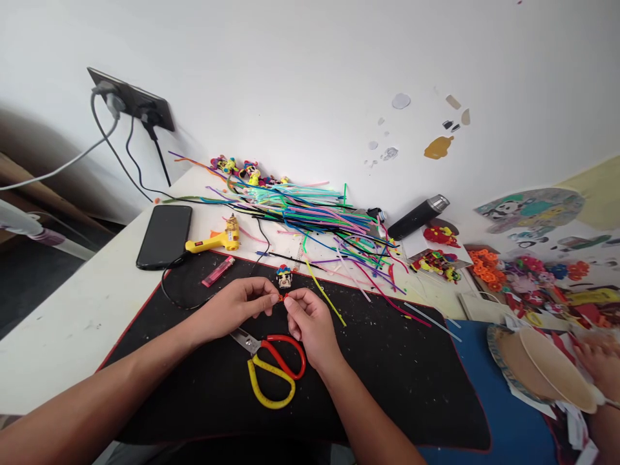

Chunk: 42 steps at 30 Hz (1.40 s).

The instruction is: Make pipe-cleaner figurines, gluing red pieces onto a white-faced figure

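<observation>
My left hand and my right hand meet over the black mat, fingertips pinched together. Between them is a small red-orange piece, which looks like a bit of pipe cleaner; the fingers hide most of it. Just beyond the fingertips lies a small figure head with a pale face and a red and blue top. Scissors with one red and one yellow handle rest below my hands, their blades partly under my left wrist. A pink lighter lies to the left.
On the white table are a phone, a yellow glue gun with its cord, a heap of coloured pipe cleaners and a black flask. Finished figures sit by the wall. At right is a paper-like bowl near another person's blurred limb.
</observation>
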{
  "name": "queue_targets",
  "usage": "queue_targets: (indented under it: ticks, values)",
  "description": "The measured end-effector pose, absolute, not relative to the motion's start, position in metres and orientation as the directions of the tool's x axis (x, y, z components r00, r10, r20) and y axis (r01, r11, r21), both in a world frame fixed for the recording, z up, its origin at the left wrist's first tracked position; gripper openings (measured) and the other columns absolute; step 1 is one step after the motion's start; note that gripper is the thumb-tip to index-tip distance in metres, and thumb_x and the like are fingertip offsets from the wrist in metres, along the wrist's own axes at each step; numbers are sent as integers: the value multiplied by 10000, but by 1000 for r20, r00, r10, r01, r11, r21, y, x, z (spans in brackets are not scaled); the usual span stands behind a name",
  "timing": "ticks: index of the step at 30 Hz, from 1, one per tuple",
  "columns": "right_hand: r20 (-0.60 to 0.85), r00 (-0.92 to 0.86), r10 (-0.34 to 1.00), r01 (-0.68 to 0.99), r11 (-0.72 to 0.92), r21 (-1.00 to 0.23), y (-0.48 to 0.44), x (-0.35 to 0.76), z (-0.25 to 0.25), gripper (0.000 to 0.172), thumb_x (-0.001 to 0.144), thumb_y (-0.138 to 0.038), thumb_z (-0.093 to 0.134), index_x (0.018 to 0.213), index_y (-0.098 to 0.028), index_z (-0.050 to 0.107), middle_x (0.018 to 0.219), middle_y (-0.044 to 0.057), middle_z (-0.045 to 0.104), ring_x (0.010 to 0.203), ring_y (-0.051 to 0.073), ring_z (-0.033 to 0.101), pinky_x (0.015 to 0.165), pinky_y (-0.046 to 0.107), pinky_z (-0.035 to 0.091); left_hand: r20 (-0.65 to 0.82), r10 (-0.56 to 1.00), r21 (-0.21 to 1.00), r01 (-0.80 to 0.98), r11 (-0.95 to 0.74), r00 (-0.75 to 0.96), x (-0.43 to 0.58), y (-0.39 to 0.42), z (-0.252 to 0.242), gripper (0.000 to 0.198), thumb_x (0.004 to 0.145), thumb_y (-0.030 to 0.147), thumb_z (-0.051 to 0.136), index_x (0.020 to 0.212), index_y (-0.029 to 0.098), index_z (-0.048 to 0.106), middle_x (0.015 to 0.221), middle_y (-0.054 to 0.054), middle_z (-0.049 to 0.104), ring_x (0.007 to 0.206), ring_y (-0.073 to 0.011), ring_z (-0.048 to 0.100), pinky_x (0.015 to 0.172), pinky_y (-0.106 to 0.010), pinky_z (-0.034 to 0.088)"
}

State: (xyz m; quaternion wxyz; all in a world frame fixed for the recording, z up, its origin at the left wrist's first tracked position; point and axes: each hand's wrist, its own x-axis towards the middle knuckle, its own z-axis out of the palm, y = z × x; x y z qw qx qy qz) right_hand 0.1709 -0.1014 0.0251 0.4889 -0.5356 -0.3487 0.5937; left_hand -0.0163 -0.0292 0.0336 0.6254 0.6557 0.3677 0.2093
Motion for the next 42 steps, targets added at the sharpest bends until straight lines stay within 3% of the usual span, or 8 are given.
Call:
queue_targets:
  ticks: [4,14,18,23,31,38,42]
  values:
    - [-295,54,954,-196,-280,-940,-103,170,25,340,864,-505,780,894,-199,633,518,-95,523,390,52,348,404,195,241,-193,734,972,227,54,651,-17,-29,35,503,939,690,620,920,199,723,792,-18,694,712,-181,561,650,-291,446]
    - [-282,22,959,-147,-276,-950,-104,168,28,345,890,-506,769,892,-189,634,514,-98,516,395,51,354,412,191,266,-166,748,966,258,-8,642,-28,-26,47,458,946,647,612,870,206,709,799,-13,701,761,-196,612,725,-290,480]
    - [-282,-6,959,-112,-281,-953,-100,167,37,362,895,-528,764,930,-178,677,507,-93,513,394,56,361,412,198,272,-113,878,933,353,-66,465,-60,-17,64,498,912,690,626,883,202,723,859,-26,720,811,-214,628,734,-276,474]
    - [-324,-119,939,-94,-335,-938,-86,151,49,403,894,-505,755,1090,-153,729,523,-79,581,368,57,366,393,205,282,-161,965,821,571,14,208,-99,-12,65,599,868,760,598,955,188,749,812,-26,738,707,-212,584,644,-279,414]
    - [-520,-362,774,-136,-596,-792,-55,108,47,554,968,-420,729,1403,-103,599,613,-10,721,342,71,402,353,198,225,-258,934,808,586,67,249,-125,-5,41,604,871,774,595,1001,211,768,668,7,714,660,-228,667,629,-282,475]
    - [-595,-414,689,-178,-702,-689,-36,80,38,181,1058,-341,622,1082,-162,623,662,44,758,335,65,400,356,182,231,-313,888,855,507,110,336,-130,1,32,681,766,865,617,961,233,783,738,-48,767,697,-267,730,604,-311,560]
    - [-619,-363,696,-226,-711,-666,-31,72,35,152,1068,-296,580,981,-174,605,630,30,732,335,66,394,351,177,224,-294,884,887,448,110,364,-130,5,23,651,751,841,679,965,236,790,909,-64,809,785,-271,744,700,-332,619]
